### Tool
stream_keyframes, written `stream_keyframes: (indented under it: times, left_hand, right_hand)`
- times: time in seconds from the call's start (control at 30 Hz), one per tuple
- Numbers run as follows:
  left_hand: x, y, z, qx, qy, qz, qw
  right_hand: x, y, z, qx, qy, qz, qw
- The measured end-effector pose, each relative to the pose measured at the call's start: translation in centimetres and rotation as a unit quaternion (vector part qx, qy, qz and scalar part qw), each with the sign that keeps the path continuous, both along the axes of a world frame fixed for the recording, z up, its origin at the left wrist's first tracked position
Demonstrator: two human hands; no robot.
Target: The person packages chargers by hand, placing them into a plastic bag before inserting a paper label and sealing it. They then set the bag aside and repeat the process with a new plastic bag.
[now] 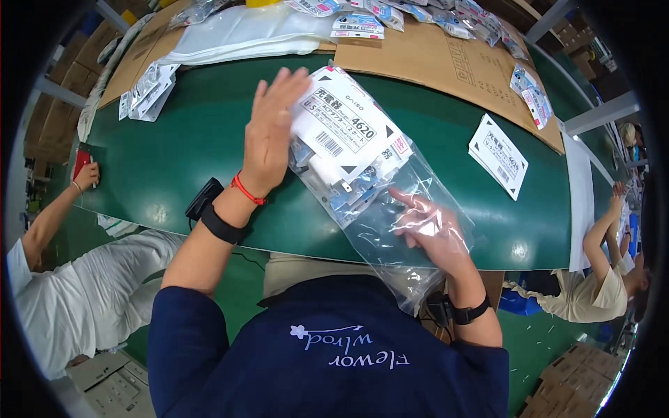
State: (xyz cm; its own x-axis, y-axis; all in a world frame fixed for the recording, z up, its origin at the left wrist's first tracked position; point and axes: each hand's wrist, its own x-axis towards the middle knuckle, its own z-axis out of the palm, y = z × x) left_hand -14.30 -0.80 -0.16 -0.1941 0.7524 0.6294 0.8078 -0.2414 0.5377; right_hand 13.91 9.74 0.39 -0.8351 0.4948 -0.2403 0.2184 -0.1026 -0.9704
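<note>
My left hand point(268, 132) is open, its fingers stretched up along the left edge of a clear plastic bag point(373, 244). A white printed card point(362, 150) lies at the bag's upper end. Below and around the card show blister packs point(352, 198), one with a white plug-in charger point(326, 171). My right hand point(432, 226) is at the lower part of the bag with film over it; whether it is inside or underneath I cannot tell. Its index finger points toward the packs and the other fingers are partly bent, with nothing visibly held.
On the green table point(202, 125) more white cards point(498, 157) lie to the right. Cardboard sheets point(446, 76) at the back bear several blister packs point(467, 21). Clear bags point(244, 31) are stacked far left of centre. Co-workers' arms point(56, 198) reach in at both sides.
</note>
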Motion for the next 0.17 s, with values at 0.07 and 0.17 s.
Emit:
stream_keyframes:
  times: [0.07, 0.17]
  left_hand:
    - [-0.6, 0.0, -0.9, 0.061, -0.055, 0.099, 0.992]
    - [-0.2, 0.0, -1.3, 0.008, -0.039, 0.154, 0.987]
  right_hand:
    - [-1.2, -0.7, 0.7, 0.056, -0.038, 0.063, 0.996]
    - [-2.0, -1.1, 1.0, 0.051, -0.006, 0.099, 0.994]
